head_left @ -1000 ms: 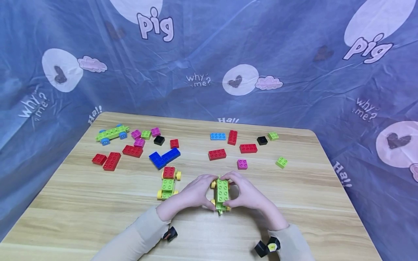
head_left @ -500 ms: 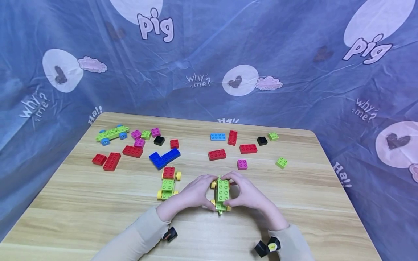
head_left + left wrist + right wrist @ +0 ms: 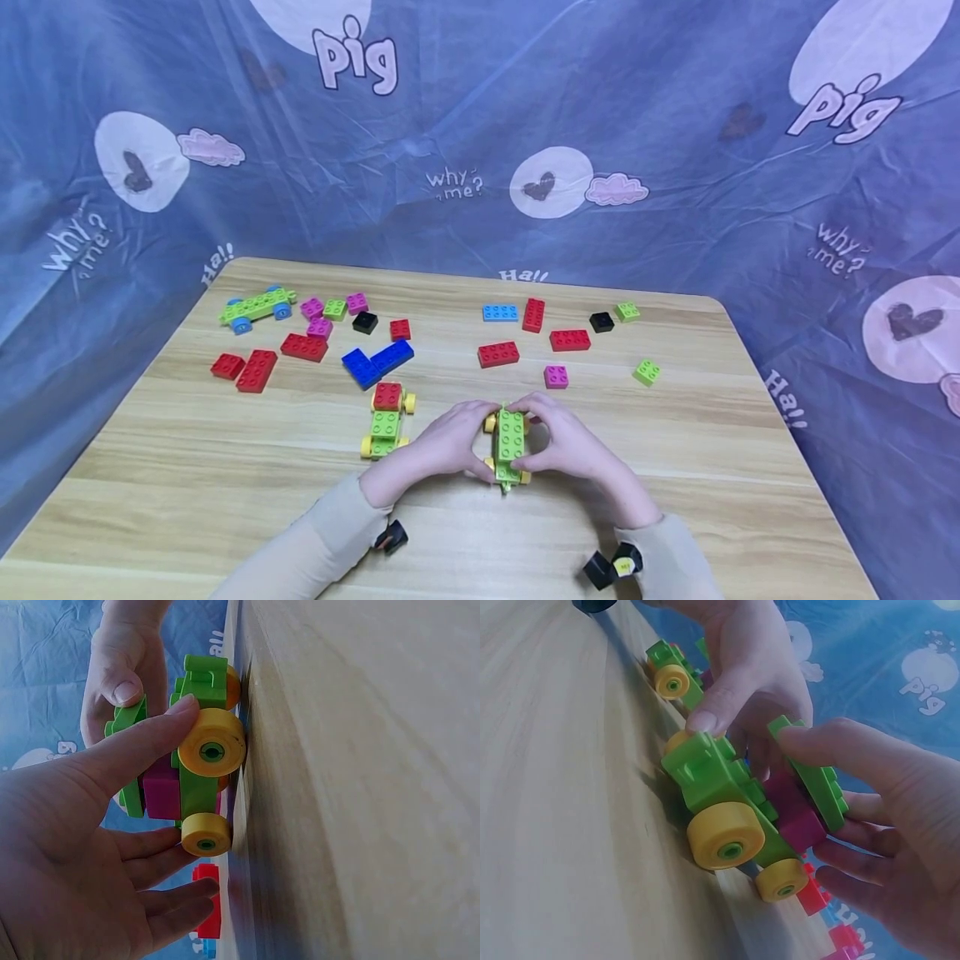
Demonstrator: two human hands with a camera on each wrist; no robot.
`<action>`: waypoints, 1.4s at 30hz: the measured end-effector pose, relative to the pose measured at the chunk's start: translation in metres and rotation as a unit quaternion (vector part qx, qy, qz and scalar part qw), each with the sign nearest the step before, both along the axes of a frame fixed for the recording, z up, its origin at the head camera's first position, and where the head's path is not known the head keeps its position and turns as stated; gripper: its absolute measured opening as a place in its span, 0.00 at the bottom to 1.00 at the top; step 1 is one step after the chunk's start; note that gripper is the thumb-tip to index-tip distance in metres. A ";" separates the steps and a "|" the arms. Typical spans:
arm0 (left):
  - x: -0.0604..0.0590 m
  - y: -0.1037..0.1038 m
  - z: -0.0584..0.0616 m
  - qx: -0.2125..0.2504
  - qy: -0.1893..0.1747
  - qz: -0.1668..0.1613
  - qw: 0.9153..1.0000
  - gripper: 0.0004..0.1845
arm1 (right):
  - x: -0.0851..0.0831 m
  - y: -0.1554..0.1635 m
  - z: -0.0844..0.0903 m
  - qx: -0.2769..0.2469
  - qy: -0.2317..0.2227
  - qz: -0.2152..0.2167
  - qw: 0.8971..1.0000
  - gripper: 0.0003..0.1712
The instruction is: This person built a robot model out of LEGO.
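The green toy car (image 3: 510, 446) stood on the worktop (image 3: 675, 467) near its front edge, left hand (image 3: 447, 442) and right hand (image 3: 567, 446) fingers gripping it, seemingly pressing its top plate down; next, firm even pressure. Beyond lay loose bricks (image 3: 498, 354).

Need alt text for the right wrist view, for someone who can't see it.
Two hands hold a green toy car with yellow wheels on a wooden table. The right hand presses a green plate onto a pink block on the car, while the left hand steadies its far side.
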State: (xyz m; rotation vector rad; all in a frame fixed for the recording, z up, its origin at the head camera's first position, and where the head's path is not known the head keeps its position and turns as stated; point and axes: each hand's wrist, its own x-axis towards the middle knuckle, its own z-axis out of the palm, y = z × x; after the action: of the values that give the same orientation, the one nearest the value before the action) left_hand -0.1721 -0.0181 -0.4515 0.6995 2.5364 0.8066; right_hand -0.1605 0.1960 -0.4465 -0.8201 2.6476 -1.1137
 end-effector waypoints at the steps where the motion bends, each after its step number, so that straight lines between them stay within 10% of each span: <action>1: 0.000 0.000 0.000 0.000 0.001 0.001 1.000 0.54 | 0.000 0.000 0.000 0.002 -0.001 -0.001 1.000 0.39; 42: -0.002 0.001 -0.002 0.001 -0.004 0.003 1.000 0.55 | 0.003 -0.002 -0.002 0.000 -0.016 -0.025 1.000 0.39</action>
State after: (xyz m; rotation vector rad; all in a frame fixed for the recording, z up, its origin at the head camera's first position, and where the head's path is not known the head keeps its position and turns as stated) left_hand -0.1744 -0.0173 -0.4537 0.6884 2.5312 0.8125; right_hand -0.1573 0.1942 -0.4485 -0.7339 2.6545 -1.1282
